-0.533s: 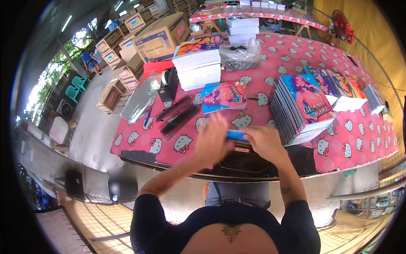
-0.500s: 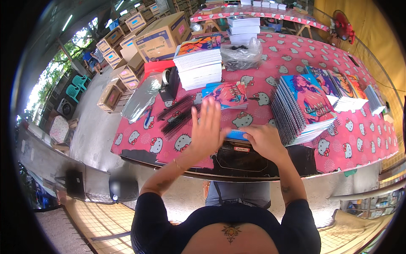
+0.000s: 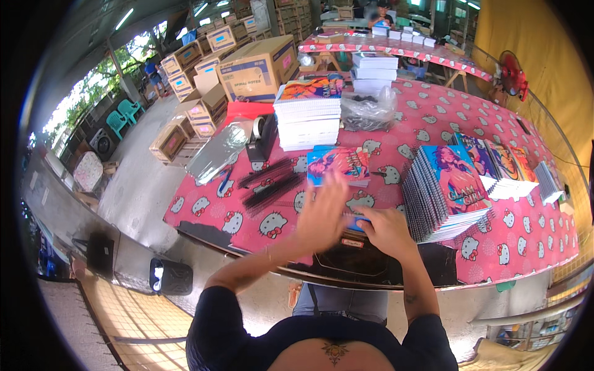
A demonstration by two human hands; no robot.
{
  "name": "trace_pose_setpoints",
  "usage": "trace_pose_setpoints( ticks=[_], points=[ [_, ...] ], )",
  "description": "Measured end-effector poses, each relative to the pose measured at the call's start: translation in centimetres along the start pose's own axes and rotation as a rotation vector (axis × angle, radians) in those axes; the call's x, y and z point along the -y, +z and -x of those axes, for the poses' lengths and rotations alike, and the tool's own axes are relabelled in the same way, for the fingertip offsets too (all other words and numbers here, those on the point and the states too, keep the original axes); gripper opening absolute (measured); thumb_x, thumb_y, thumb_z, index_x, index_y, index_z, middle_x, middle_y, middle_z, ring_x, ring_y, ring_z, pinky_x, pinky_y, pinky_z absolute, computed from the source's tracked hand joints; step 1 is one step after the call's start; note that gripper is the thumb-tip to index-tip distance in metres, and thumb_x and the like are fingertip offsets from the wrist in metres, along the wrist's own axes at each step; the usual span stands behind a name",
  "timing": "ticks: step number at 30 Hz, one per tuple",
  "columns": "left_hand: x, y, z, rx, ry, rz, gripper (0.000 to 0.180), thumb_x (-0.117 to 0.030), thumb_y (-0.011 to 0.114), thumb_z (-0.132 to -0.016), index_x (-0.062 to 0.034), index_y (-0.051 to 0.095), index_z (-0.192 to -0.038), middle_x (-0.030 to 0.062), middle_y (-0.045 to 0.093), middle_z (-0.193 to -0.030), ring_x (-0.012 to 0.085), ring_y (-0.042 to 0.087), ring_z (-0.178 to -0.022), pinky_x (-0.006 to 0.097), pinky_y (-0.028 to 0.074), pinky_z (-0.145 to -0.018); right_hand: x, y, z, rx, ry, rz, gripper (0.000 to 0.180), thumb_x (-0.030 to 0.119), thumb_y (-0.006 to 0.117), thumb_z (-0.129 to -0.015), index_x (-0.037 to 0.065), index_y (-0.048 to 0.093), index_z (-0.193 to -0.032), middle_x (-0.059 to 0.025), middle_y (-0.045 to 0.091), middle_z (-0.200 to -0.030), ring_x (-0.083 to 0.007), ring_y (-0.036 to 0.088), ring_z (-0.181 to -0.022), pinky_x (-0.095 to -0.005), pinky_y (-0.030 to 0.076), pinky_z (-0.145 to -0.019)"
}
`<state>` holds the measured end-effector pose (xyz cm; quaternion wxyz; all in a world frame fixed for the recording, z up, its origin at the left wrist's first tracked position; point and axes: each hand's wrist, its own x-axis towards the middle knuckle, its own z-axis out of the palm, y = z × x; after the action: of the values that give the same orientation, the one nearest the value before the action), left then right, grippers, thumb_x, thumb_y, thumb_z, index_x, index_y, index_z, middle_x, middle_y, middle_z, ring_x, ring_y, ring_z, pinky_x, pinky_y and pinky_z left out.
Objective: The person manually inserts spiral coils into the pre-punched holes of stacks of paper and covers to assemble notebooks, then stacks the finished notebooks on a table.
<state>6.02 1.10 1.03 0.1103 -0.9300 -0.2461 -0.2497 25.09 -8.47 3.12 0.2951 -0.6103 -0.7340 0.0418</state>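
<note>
My right hand (image 3: 390,234) grips a blue-covered notebook (image 3: 357,223), its thumb pointing left along the edge. Most of that notebook is hidden behind my hands. It sits at a dark, box-like device (image 3: 349,263) at the table's front edge. My left hand (image 3: 323,215) is raised just left of it, fingers stretched out and smeared by motion, with nothing in it. Beyond the left hand lie a few printed blue-and-pink covers with pages (image 3: 337,166). Black spiral coils (image 3: 275,193) lie in bundles to the left. A stack of coil-bound notebooks (image 3: 455,176) stands right of my right hand.
Behind the covers stand a tall stack of books (image 3: 307,120), a black tape dispenser (image 3: 260,141) and a plastic bag of dark pieces (image 3: 369,110). More notebooks (image 3: 510,170) sit at the right. Cartons (image 3: 257,71) fill the back left. A red fan (image 3: 512,74) stands at the right.
The view has tilted up, bringing a person at the far table into sight. My left hand has shifted slightly right, toward the right hand, which keeps its grip on the notebook.
</note>
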Motion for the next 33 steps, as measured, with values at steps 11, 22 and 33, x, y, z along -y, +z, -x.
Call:
trace_pose_setpoints(
  ticks=[11,22,33],
  points=[
    [0.3,-1.3,-1.3,0.129,0.194,0.278,0.031,-0.027,0.070,-0.091,-0.0075,0.065,-0.114,0.0131,0.059,-0.130,0.0322,0.051,-0.130,0.061,0.029,-0.113,-4.2,3.7,6.2,-0.375,0.223,-0.864,0.055,0.006,0.083,-0.081,0.002,0.058,-0.130,-0.0077,0.070,-0.105,-0.0130,0.064,-0.094,-0.0248,0.051,-0.082],
    [-2.8,-1.1,-0.2,0.048,0.060,-0.167,0.090,-0.055,0.067,-0.084,0.0013,0.039,-0.149,0.0221,0.039,-0.155,0.0357,0.035,-0.145,0.062,0.027,-0.114,-1.8,5.4,4.9,-0.552,0.219,-0.724,0.042,0.007,0.083,-0.080,0.002,0.060,-0.114,-0.0075,0.066,-0.097,-0.0126,0.062,-0.087,-0.0287,0.051,-0.077],
    [-5.3,-0.1,1.8,0.165,0.246,0.013,0.089,-0.053,0.064,-0.086,0.0049,0.036,-0.148,0.0254,0.038,-0.154,0.0393,0.037,-0.143,0.063,0.027,-0.113,-4.3,4.4,6.8,-0.243,0.210,-1.119,0.026,0.005,0.068,-0.095,0.002,0.055,-0.118,-0.0035,0.062,-0.107,-0.0086,0.057,-0.097,-0.0245,0.047,-0.080]
  ],
)
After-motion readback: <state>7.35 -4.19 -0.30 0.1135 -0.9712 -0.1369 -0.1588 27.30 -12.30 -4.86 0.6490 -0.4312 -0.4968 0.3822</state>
